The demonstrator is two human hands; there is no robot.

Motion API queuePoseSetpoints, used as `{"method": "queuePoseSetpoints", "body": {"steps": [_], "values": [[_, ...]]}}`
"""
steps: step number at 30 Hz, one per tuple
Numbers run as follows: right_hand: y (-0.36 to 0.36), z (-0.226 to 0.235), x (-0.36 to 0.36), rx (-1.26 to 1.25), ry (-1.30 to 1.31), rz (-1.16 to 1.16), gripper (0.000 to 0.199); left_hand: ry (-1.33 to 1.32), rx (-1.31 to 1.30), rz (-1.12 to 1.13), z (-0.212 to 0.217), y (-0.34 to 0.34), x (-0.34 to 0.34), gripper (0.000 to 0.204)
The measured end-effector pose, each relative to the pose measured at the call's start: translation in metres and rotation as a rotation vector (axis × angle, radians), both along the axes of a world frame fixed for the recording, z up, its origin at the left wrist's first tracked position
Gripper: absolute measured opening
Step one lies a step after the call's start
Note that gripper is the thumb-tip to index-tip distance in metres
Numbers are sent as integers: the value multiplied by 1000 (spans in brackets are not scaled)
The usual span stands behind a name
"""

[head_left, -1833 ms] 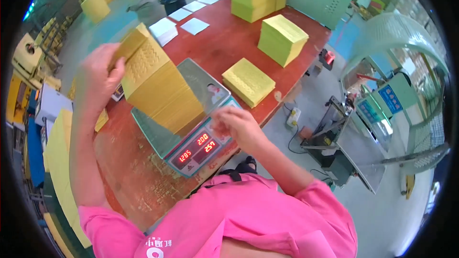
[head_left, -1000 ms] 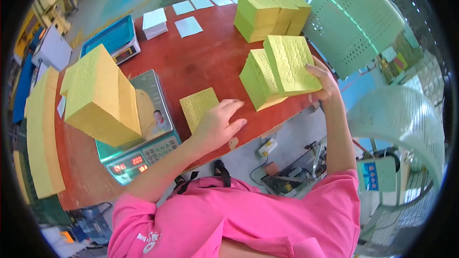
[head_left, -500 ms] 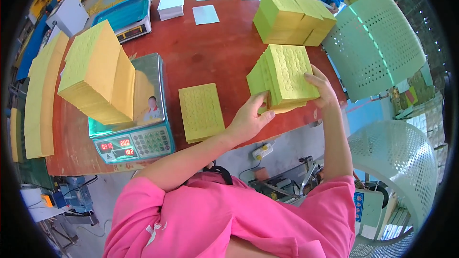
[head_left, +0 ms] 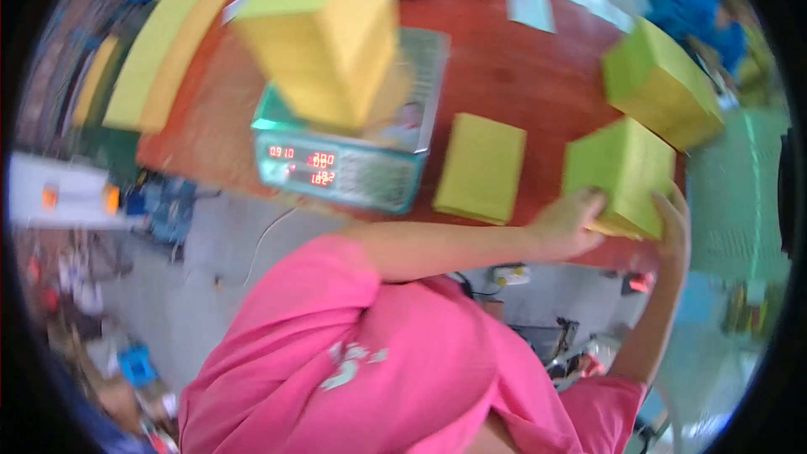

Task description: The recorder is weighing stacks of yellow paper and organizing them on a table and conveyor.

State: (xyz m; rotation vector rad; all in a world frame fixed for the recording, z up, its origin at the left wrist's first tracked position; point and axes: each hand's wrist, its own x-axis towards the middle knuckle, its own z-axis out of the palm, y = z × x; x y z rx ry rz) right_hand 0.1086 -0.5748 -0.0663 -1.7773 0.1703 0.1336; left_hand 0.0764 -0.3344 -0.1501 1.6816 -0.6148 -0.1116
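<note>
Both hands are at a stack of yellow embossed paper sheets (head_left: 626,172) near the right end of the red table. My left hand (head_left: 572,223) presses its thumb and fingers against the stack's near left side. At the right side, my right hand (head_left: 672,223) is wrapped round the near corner. A lower pile of yellow sheets (head_left: 482,168) lies to the left of these hands. Further left, a tall yellow stack (head_left: 328,42) rests on a teal digital scale (head_left: 340,168) with lit red digits. The whole picture is blurred by motion, so finger detail is soft.
Another yellow stack (head_left: 664,84) stands behind the held one, near a person in blue (head_left: 693,13). White cards (head_left: 531,10) lie along the far side of the red table (head_left: 479,76). A long yellow row (head_left: 181,38) runs at far left; a pale perforated chair (head_left: 740,193) is at right.
The view has swung left, so the table and its things appear further right and the floor at left shows more. Both hands stay at the same yellow stack.
</note>
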Motion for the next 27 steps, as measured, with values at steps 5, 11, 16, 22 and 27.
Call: {"method": "queuePoseSetpoints", "body": {"steps": [5, 11, 16, 22, 27], "values": [[-25, -11, 10, -77, 19, 36, 45, 53, -20, 10, 9, 1, -8, 65], [-17, -17, 16, -57, 29, 11, 46, 70, 22, 19, 8, 7, -10, 67], [-14, -11, 10, -77, -24, -31, 41, 69, 29, 0, 11, 4, -6, 67], [3, -5, 1, -522, -134, -180, 38, 4, 115, -111, 6, 12, 0, 70], [10, -35, 6, -384, -231, -221, 46, -92, 148, -79, 17, 61, -11, 70]]}}
